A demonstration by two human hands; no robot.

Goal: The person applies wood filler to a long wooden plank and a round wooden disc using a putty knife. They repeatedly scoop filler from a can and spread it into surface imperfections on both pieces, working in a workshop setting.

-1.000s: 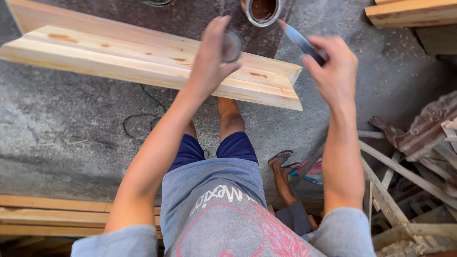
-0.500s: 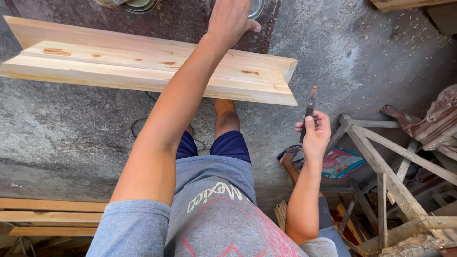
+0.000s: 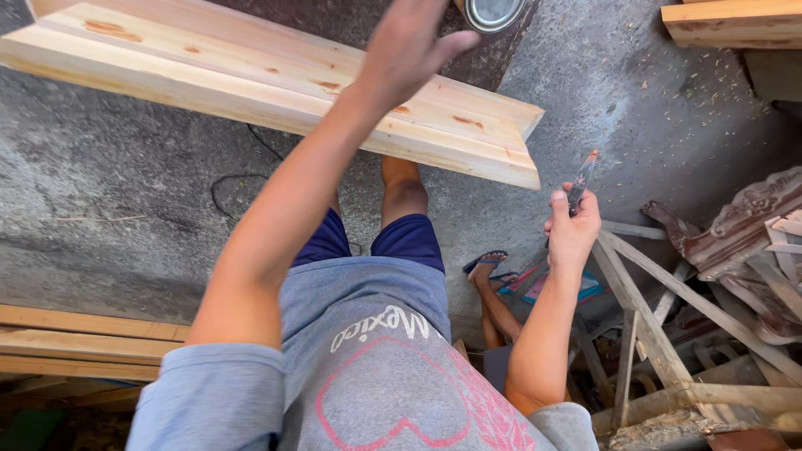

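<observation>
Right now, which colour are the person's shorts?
Dark blue shorts, seen in the head view.

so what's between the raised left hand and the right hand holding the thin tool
In the head view, the end of the long pale pine board lies between the left hand and right hand, then bare grey concrete floor.

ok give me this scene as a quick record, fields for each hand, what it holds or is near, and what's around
left hand: stretched forward above the board, beside a metal can; contact cannot be told
right hand: raised at the side, gripping a thin tool, tip pointing up
board: long pale wooden board with knots, over the person's legs
ground: grey concrete floor with sawdust and a thin cable
right side: wooden frame pieces, carved dark wood
lower left: stacked planks
</observation>
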